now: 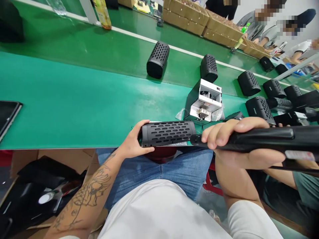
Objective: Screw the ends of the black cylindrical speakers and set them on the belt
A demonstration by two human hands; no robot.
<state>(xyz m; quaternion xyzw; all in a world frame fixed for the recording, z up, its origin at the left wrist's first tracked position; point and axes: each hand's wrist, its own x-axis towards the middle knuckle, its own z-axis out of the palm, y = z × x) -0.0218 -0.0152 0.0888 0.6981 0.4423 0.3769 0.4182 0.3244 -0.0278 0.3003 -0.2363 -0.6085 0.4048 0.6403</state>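
My left hand (133, 142) is closed around the left end of a black perforated speaker shell (168, 132), which lies sideways at the near edge of the green bench (62, 103). My right hand (239, 142) grips a long black electric screwdriver (264, 139) held level. Its tip meets the shell's right end.
A white screw feeder box (205, 101) stands just behind the shell. Several more black speaker shells (158, 59) sit on the darker conveyor belt (99, 43) and to the right. Cardboard boxes (199, 20) line the far side. Other people sit at the far right. A dark tablet (7, 114) lies at the left.
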